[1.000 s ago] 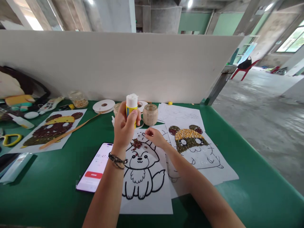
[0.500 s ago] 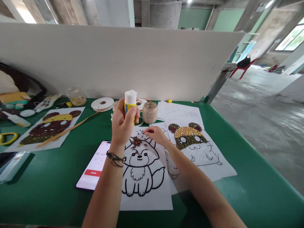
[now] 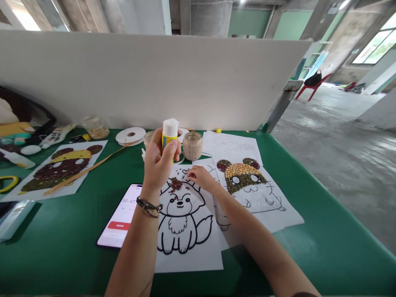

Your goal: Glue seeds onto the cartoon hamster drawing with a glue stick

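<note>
My left hand [image 3: 161, 159] is wrapped round a yellow glue stick [image 3: 170, 134] with a white top, held upright above the paper's upper edge. My right hand [image 3: 199, 176] is low over the upper part of the fox drawing [image 3: 182, 222], its fingers pinched; whatever is between them is too small to name. Dark reddish seeds [image 3: 176, 185] lie in a small heap on the fox's forehead, with a few loose ones around it. Beyond my right hand stands a glass jar [image 3: 192, 146].
A phone [image 3: 119, 218] lies left of the fox sheet. On the right is a partly seeded hamster picture [image 3: 247, 181]; on the left, a seeded bear picture [image 3: 62, 167] under a brown strip. White reels [image 3: 130, 136] and a wall panel [image 3: 154, 82] stand behind.
The whole view has shifted slightly, moving the table's things a little left. My right hand's fingers have curled in closer, while my left hand keeps its hold on the glue stick.
</note>
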Motion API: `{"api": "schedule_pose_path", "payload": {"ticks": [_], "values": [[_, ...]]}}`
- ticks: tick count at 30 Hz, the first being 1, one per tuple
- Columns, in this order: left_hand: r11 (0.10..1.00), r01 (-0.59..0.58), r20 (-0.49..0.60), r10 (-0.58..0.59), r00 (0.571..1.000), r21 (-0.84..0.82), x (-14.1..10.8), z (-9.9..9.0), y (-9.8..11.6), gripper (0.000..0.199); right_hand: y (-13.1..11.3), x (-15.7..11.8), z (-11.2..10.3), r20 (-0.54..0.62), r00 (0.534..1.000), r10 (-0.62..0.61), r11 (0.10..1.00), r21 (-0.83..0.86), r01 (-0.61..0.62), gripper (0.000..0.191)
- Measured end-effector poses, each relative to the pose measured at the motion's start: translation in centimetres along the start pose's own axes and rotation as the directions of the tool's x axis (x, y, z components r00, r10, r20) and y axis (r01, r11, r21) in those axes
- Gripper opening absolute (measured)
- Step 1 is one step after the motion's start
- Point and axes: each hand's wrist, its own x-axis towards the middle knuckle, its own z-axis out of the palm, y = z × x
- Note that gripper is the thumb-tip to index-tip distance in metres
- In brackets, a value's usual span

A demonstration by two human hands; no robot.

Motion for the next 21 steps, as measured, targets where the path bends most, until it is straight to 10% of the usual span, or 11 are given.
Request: {"api": "schedule_pose_path", "payload": {"ticks": [6,11,15,21], "values": [[0.989,-0.046,0.081,0.035,0.996,0.143,-0.3,0.4,0.2,0.01,-1.3,0.1,-1.4,-0.128,0.992,0.008,0.998,0.067,0.001,0.015],[0.953,-0.087,0.309,-0.007,0.951,0.29,-0.6,1.3,0.5,0.009,-4.2,-1.3,-6.8,-0.313,0.95,0.018,0.977,0.207,0.049,0.008],[0.971,0.022,0.387,-0.116,0.915,0.239,-0.9,2.3,0.6,0.014,-6.9,-4.3,-10.6,-0.525,0.845,-0.106,0.854,0.387,0.348,0.011],[0.99,0.034,0.499,-0.098,0.861,0.134,-1.4,3.1,0.8,0.013,-10.1,-7.6,-11.2,-0.606,0.738,-0.299,0.869,0.147,0.473,0.007]]}}
